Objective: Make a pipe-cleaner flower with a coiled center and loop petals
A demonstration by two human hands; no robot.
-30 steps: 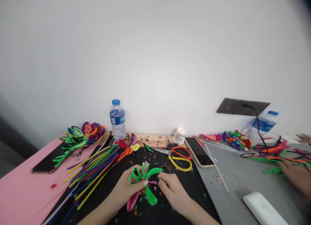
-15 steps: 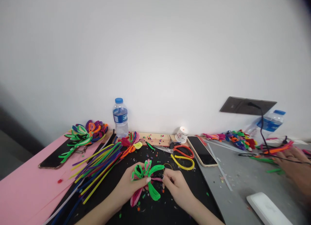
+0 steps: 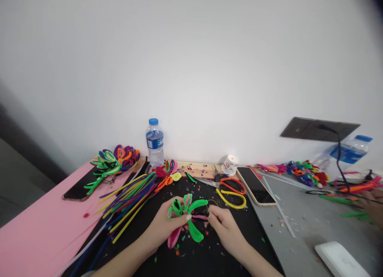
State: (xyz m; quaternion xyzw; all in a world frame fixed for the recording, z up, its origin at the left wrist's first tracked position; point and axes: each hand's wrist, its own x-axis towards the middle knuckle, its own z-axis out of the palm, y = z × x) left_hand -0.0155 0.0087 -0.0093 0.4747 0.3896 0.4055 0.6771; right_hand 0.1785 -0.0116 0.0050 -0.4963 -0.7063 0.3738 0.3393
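Note:
A flower of green and pink pipe cleaners (image 3: 195, 232), with several looped petals, is held over the black mat. My left hand (image 3: 166, 220) is closed around its centre, thumb pressed on top. My right hand (image 3: 224, 225) pinches at the outer end of a pink petal (image 3: 198, 217) on the flower's right side. Something small and black shows at those fingertips, too small to name. A thin gold-coloured loop (image 3: 213, 202) lies just beyond my right fingers. Behind them rest scissors (image 3: 230, 193) with one red and one yellow handle.
Loose pipe cleaners (image 3: 131, 205) lie left, below a water bottle (image 3: 154, 143). Finished-looking flowers (image 3: 119, 161) rest by a dark phone (image 3: 76, 191). Right are a paper cup (image 3: 229, 165), another phone (image 3: 256, 187), a white device (image 3: 341, 259) and another person's hand (image 3: 374, 205).
The whole view has shifted, so things appear further right. The other person's hand has moved toward the right edge. My hands keep the same hold on the flower.

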